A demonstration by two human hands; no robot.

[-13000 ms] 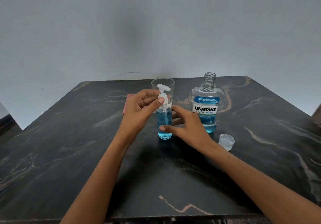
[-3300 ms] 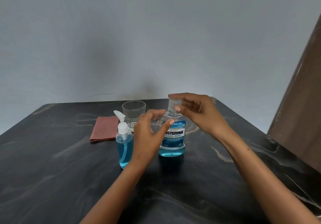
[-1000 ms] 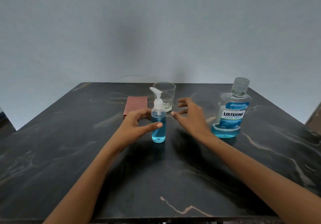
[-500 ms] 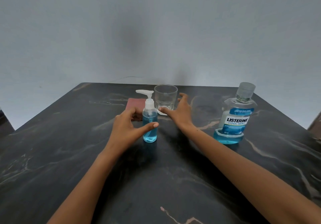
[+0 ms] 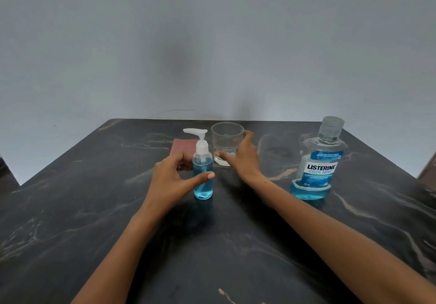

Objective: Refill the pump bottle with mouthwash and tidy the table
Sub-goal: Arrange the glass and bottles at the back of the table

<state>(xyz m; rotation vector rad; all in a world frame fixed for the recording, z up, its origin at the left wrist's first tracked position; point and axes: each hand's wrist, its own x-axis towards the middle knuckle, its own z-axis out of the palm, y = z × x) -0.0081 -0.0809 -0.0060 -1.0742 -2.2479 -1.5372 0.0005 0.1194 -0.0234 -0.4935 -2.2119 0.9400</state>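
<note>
The refill looks done: the pump bottle (image 5: 203,176) stands upright near the middle of the table (image 5: 94,209), blue inside, pump head on. So I judge I'm in the tidying step. My left hand (image 5: 172,178) curves around it, thumb across its front, though I can't tell if I'm actually gripping. My right hand (image 5: 245,159) wraps the empty glass (image 5: 226,145) just behind. The capped Listerine (image 5: 317,162) stands well right. Next: lift the glass straight, clear of the pump.
</note>
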